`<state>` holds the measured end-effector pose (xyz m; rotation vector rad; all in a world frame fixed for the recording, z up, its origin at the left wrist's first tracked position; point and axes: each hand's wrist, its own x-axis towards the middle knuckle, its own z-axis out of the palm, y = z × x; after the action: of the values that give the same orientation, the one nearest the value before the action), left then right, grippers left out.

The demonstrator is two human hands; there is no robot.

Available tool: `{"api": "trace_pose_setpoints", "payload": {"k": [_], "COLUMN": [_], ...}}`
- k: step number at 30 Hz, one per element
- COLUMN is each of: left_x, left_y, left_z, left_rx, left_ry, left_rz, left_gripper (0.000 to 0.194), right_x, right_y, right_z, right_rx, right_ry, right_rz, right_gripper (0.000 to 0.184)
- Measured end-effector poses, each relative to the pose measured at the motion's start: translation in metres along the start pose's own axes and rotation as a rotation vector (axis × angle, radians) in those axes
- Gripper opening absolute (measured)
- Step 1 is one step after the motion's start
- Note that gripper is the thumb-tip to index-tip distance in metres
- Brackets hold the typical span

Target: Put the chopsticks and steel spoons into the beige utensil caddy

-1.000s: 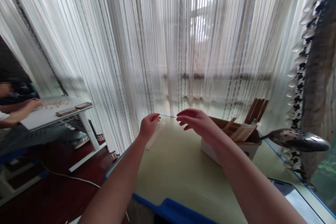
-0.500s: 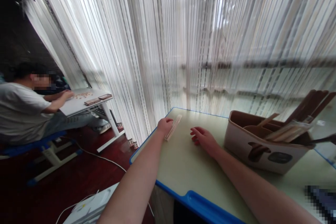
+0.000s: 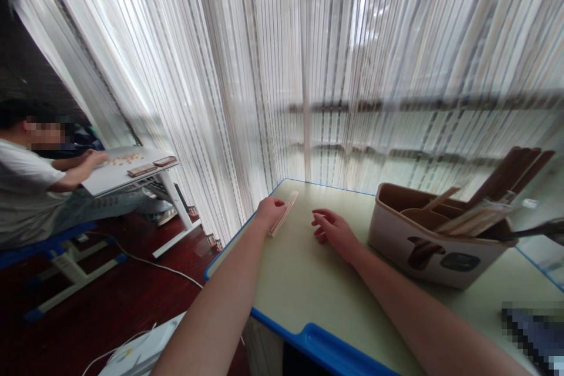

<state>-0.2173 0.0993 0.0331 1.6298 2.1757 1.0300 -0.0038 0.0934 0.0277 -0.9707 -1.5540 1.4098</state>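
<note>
My left hand point(image 3: 269, 212) is at the left side of the table, fingers curled in against a small bundle of thin pale wooden chopsticks point(image 3: 282, 217). These lie slanted on the tabletop, and the fingertips on their left edge partly hide the contact. To the right, my right hand point(image 3: 333, 230) hovers over or rests on the table with its fingers loosely bent and apart, holding nothing. Beside it stands a beige utensil box point(image 3: 434, 255) with brown sticks point(image 3: 506, 182), a wooden spoon or spatula point(image 3: 443, 200) and a plastic-wrapped bundle in it.
The pale table point(image 3: 304, 282) has a blue rim and a blue front tray point(image 3: 335, 346). A pixelated dark object point(image 3: 535, 335) lies at the right. A striped curtain point(image 3: 308, 70) hangs behind. Left, another person point(image 3: 26, 188) sits at a white table point(image 3: 106, 179) with small pieces.
The whole view has shifted slightly, so things appear a little further left. Both hands keep nearly the same place relative to the table and the chopsticks.
</note>
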Motion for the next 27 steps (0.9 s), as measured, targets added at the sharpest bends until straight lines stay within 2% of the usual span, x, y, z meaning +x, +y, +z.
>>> {"api": "trace_pose_setpoints", "payload": {"k": [4,8,15,27], "left_x": [-0.005,-0.008,-0.01,-0.011], "left_y": [0.006,0.01,0.013,0.012], "left_z": [0.001,0.0,0.0,-0.001], "left_rx": [0.172,0.32,0.388,0.408], "left_ry": [-0.048,-0.084,-0.078,-0.052], "left_rz": [0.048,0.035,0.034,0.061], "left_gripper": [0.03,0.026,0.02,0.021], "right_x": [0.002,0.003,0.003,0.003], "right_y": [0.003,0.005,0.005,0.004], "right_z": [0.0,0.001,0.001,0.001], "right_rx": [-0.002,-0.03,-0.029,-0.036], "right_ry": [0.009,0.0,0.007,0.022], "right_rz": [-0.018,-0.025,-0.02,-0.001], "right_gripper": [0.033,0.034,0.033,0.027]}}
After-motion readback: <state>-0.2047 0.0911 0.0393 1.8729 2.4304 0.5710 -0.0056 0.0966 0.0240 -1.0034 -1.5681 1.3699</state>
